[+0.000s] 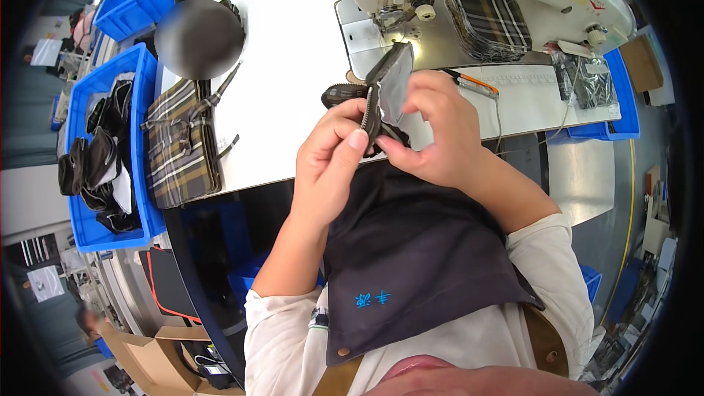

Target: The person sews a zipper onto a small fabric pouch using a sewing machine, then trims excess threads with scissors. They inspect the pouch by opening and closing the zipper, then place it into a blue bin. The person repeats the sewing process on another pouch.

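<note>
My left hand grips a dark zippered fabric piece with its thumb and fingers on the zipper, near the sewing machine's needle area. My right hand has its fingers curled at the piece's right side, thumb on its lower part. The piece has a grey panel standing up and a dark zipped section jutting left. An orange-handled cutter lies beyond my right hand, by a ruler strip.
Blue bins line the left, one holding dark pieces. Plaid fabric pieces and a blurred round dark object sit on the left of the white table. A plaid stack and wrapped bundles are at right.
</note>
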Tool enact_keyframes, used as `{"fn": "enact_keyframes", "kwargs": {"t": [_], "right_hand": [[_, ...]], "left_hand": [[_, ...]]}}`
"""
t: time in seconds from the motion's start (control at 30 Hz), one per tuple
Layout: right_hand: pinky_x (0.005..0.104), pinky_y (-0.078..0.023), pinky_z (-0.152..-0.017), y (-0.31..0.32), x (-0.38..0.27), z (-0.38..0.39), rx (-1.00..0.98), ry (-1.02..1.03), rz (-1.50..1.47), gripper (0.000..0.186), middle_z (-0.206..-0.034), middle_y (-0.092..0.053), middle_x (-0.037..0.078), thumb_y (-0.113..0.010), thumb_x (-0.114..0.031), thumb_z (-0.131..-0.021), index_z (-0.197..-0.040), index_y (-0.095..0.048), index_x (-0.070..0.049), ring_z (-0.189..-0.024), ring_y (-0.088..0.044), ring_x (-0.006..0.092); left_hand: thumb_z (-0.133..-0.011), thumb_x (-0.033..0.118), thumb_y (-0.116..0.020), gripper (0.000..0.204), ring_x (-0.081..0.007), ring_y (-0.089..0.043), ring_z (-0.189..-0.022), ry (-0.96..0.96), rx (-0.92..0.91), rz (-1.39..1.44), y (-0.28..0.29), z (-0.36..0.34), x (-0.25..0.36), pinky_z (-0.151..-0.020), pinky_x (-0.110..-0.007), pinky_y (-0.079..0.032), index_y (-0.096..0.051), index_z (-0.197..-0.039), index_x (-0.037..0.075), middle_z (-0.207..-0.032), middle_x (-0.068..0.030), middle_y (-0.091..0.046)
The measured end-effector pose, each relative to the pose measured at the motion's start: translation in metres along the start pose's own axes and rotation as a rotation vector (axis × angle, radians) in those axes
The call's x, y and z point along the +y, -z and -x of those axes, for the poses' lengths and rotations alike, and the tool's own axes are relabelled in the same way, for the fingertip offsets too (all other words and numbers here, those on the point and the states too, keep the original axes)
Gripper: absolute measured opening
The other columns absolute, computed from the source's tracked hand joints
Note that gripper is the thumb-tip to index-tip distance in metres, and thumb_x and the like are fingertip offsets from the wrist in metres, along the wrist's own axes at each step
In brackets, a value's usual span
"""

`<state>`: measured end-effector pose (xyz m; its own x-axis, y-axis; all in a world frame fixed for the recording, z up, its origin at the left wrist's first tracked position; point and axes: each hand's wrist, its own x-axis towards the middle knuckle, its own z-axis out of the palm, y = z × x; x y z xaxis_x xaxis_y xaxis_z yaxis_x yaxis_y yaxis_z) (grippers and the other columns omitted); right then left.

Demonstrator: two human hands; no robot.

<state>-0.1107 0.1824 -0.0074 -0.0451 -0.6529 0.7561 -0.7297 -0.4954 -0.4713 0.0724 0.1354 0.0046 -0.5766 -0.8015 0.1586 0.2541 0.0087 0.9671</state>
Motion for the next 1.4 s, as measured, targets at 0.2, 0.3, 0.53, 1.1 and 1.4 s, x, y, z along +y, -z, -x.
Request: {"fn": "enact_keyframes", "kwargs": {"t": [0.2, 0.3, 0.53, 1.1, 1.4], "right_hand": [[0.0359, -0.05, -0.061, 0.003, 0.005, -0.003, -0.176, 0.088, 0.056, 0.028, -0.091, -0.061, 0.006, -0.082, -0.014, -0.069, -0.083, -0.059, -0.008, -0.076, -0.062, 0.0256], [0.0358, -0.05, -0.059, 0.004, 0.003, -0.005, -0.183, 0.127, 0.01, 0.022, -0.088, -0.06, 0.005, -0.079, -0.011, -0.071, -0.08, -0.059, -0.008, -0.074, -0.061, 0.0244], [0.0358, -0.048, -0.055, 0.014, -0.002, -0.004, -0.348, 0.097, 0.052, 0.015, -0.081, -0.058, 0.003, -0.072, -0.012, -0.077, -0.079, -0.058, -0.008, -0.071, -0.06, 0.0241], [0.0255, -0.041, -0.075, 0.012, 0.013, -0.008, -0.261, -0.612, -1.091, 0.023, -0.093, -0.06, 0.0, -0.054, -0.017, -0.098, -0.093, -0.066, 0.003, -0.081, -0.051, 0.0094], [0.0249, -0.046, -0.085, 0.014, 0.02, -0.01, -0.264, -0.824, -1.281, 0.027, -0.099, -0.065, 0.003, -0.056, -0.02, -0.095, -0.107, -0.066, 0.002, -0.092, -0.06, 0.009]], "left_hand": [[-0.098, 0.013, -0.06, 0.018, -0.01, -0.052, -0.09, -0.075, 0.031, -0.084, -0.004, 0.005, -0.009, -0.079, -0.025, -0.044, -0.06, -0.086, 0.001, -0.11, -0.0107, -0.061], [-0.099, 0.015, -0.061, 0.02, -0.0068, -0.047, -0.079, 0.034, -0.022, -0.044, 0.002, 0.005, -0.01, -0.07, -0.023, -0.04, -0.059, -0.083, 0.003, -0.09, -0.0021, -0.058], [-0.102, 0.023, -0.059, 0.029, -0.0032, -0.036, -0.064, 0.257, -0.081, -0.219, -0.001, 0.001, 0.003, -0.057, -0.022, -0.031, -0.057, -0.08, 0.005, -0.069, 0.0087, -0.046], [-0.099, 0.032, -0.057, 0.039, -0.0165, -0.052, -0.082, 0.041, -0.004, 0.393, -0.008, -0.002, 0.001, -0.083, -0.032, -0.045, -0.051, -0.069, 0.008, -0.084, -0.006, -0.056], [-0.103, 0.024, -0.051, 0.03, -0.0234, -0.062, -0.095, -0.33, 0.153, -0.525, 0.025, -0.005, 0.024, -0.085, -0.033, -0.048, -0.064, -0.095, -0.001, -0.101, -0.0148, -0.065]]}}
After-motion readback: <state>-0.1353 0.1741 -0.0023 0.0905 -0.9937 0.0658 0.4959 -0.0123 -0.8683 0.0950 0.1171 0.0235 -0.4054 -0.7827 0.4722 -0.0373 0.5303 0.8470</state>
